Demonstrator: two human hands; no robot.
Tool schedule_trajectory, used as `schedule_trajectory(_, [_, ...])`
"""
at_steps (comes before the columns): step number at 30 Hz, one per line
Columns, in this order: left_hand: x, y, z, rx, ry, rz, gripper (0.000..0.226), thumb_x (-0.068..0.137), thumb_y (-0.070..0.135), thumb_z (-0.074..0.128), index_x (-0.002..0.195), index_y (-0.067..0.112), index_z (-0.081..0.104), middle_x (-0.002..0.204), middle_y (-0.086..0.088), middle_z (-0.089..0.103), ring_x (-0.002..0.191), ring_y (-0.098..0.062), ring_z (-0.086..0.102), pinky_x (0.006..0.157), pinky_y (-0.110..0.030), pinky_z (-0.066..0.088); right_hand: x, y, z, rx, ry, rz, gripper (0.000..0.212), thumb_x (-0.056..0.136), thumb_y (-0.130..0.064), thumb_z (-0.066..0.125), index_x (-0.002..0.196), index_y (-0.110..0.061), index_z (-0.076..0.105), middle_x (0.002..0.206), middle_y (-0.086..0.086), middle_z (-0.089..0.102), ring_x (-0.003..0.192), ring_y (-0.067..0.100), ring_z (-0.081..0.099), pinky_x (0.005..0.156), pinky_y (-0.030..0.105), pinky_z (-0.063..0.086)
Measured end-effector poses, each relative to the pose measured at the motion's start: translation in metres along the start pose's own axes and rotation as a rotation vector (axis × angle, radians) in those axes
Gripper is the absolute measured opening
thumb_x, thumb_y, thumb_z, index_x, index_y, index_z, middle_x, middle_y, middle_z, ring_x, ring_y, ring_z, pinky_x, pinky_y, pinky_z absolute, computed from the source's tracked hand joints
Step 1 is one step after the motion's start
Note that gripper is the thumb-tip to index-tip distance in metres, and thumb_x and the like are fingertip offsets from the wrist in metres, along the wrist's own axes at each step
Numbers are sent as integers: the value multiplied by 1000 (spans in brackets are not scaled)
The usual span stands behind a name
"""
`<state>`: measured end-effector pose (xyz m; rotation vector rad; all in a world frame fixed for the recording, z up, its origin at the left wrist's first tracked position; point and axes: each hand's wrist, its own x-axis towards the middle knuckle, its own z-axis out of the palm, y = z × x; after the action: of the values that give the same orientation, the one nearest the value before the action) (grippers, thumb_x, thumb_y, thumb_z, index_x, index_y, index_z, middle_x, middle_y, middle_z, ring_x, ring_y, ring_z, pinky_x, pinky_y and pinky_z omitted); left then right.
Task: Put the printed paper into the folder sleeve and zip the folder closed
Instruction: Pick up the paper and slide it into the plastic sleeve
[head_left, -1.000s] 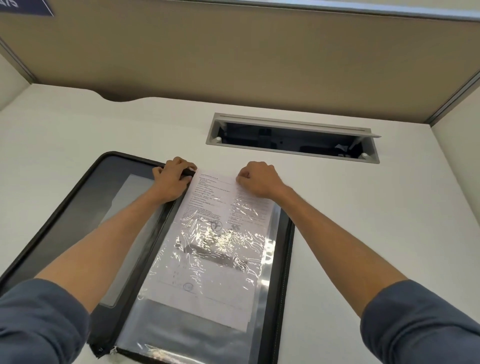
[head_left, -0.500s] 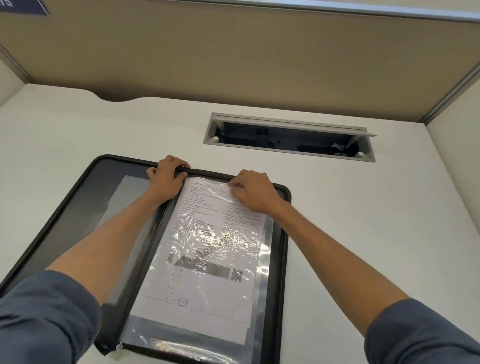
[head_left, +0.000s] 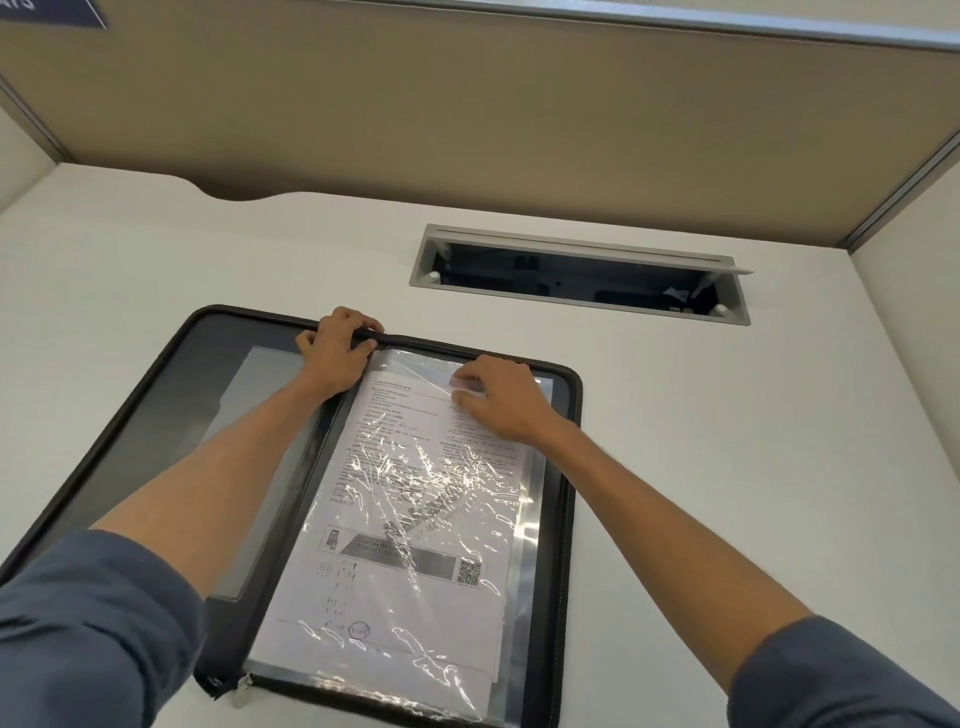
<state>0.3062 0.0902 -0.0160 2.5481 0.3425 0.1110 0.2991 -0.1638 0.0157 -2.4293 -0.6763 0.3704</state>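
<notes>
A black zip folder (head_left: 569, 467) lies open on the white desk. On its right half a clear plastic sleeve (head_left: 527, 499) holds the printed paper (head_left: 415, 499), which sits almost fully inside with its top edge just below the sleeve's mouth. My left hand (head_left: 335, 351) grips the folder's top edge at the spine. My right hand (head_left: 496, 397) rests on the top right of the sleeve, fingertips pinching the plastic at its mouth. The folder's left half (head_left: 176, 395) shows a grey inner pocket, partly hidden by my left forearm.
A grey cable tray opening (head_left: 576, 273) with its lid raised is set into the desk (head_left: 727, 441) behind the folder. A beige partition wall (head_left: 467, 104) closes off the back. The zipper's end (head_left: 239, 691) hangs at the folder's near edge.
The paper has slid further down into the sleeve, so its top no longer sticks out past the folder's top. My right hand moved nearer with it. My left hand stayed at the top edge.
</notes>
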Motion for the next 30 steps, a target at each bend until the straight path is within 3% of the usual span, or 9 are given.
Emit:
schedule_trajectory(4, [-14, 0, -1, -26, -26, 65, 45, 90, 9, 53, 132, 28, 54, 142, 1, 44, 136, -15, 34, 102, -35, 11, 4, -1, -3, -16, 9, 60, 20, 90, -31, 56, 99, -18, 68, 99, -3, 69, 91, 15, 61, 97, 46, 44])
schedule_trajectory(12, [-26, -8, 2, 51, -89, 133, 42, 97, 19, 48, 137, 32, 52, 150, 1, 39, 145, -15, 24, 112, -43, 9, 14, -7, -2, -113, -46, 150, 20, 83, -34, 62, 84, -15, 67, 91, -2, 67, 94, 18, 53, 104, 51, 30])
schedule_trajectory(15, [-26, -9, 2, 28, -106, 122, 42, 98, 19, 48, 137, 32, 52, 153, 1, 36, 146, -16, 21, 113, -44, 8, 11, -8, 1, -180, -17, 148, 35, 86, -45, 59, 106, -16, 63, 111, 1, 62, 107, 21, 52, 107, 50, 30])
schedule_trajectory(17, [-27, -11, 0, 0, -104, 122, 42, 99, 20, 47, 139, 30, 51, 155, 1, 33, 148, -17, 18, 115, -47, 7, 0, -7, 4, -249, 92, 120, 49, 89, -51, 53, 126, -18, 53, 130, 3, 53, 120, 23, 47, 107, 48, 28])
schedule_trajectory(21, [-43, -17, -7, 11, -3, 176, 43, 95, 19, 52, 138, 18, 52, 149, -5, 42, 144, -22, 28, 114, -51, 20, -37, -11, 13, -235, 277, 75, 58, 92, -49, 51, 139, -17, 43, 146, 5, 43, 134, 24, 38, 112, 49, 27])
schedule_trajectory(26, [-86, -28, -20, 39, 74, 148, 42, 91, 18, 60, 133, 14, 55, 142, -9, 48, 134, -30, 42, 109, -52, 30, -106, -27, 39, -240, 194, 58, 57, 93, -51, 48, 139, -17, 46, 146, 4, 45, 134, 24, 41, 111, 45, 27])
schedule_trajectory(30, [-124, -51, -38, 136, 118, 75, 50, 89, 45, 47, 129, 16, 56, 139, -8, 51, 130, -30, 45, 109, -53, 28, -149, -38, 75, -227, 138, 137, 74, 90, -68, 32, 149, -23, 31, 161, 4, 19, 148, 21, 14, 118, 48, 12])
